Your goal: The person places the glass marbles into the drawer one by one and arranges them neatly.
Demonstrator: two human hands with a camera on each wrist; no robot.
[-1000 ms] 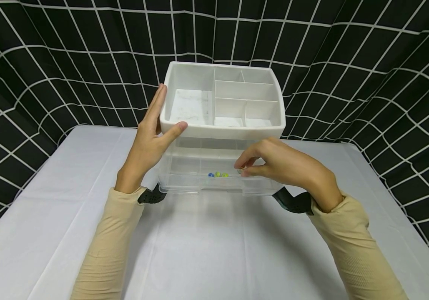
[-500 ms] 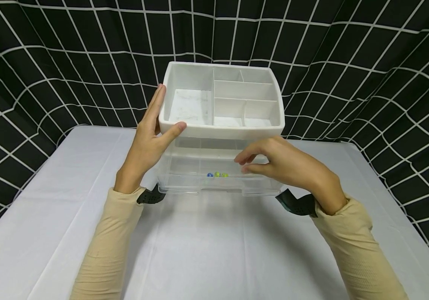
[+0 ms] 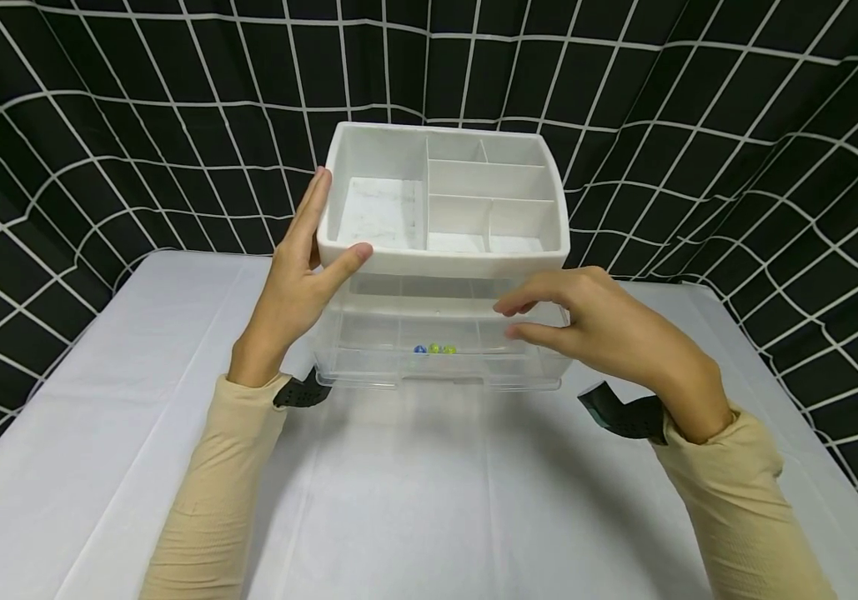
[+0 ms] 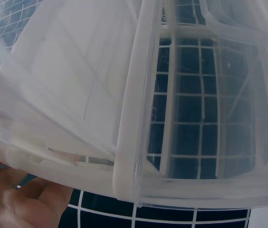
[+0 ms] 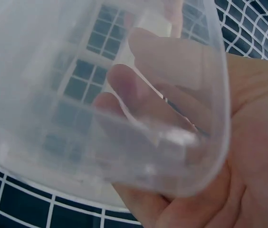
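A white organizer [image 3: 444, 265] with a divided top stands at the back of the table, its clear drawer [image 3: 361, 372] pulled out toward me. Inside the drawer, near its front wall, lie a blue marble [image 3: 420, 350] and two yellow-green marbles [image 3: 449, 350]. My left hand [image 3: 295, 279] steadies the organizer's left side, fingers straight along the wall and thumb on the front rim. My right hand [image 3: 594, 321] hovers over the drawer's right end, thumb and fingertips apart, nothing between them. In the right wrist view its fingers [image 5: 129, 85] show through the drawer's clear plastic.
The organizer's top has a large left compartment [image 3: 379, 208] and several smaller ones at right. A white cloth covers the table [image 3: 398, 500]. Black curtain [image 3: 173, 75] with a white grid hangs behind and at both sides.
A second ago my right fingertips pinched a small glassy round thing over the drawer; they have parted and let it go. The right hand has since drawn back to the right. My left hand stays put.
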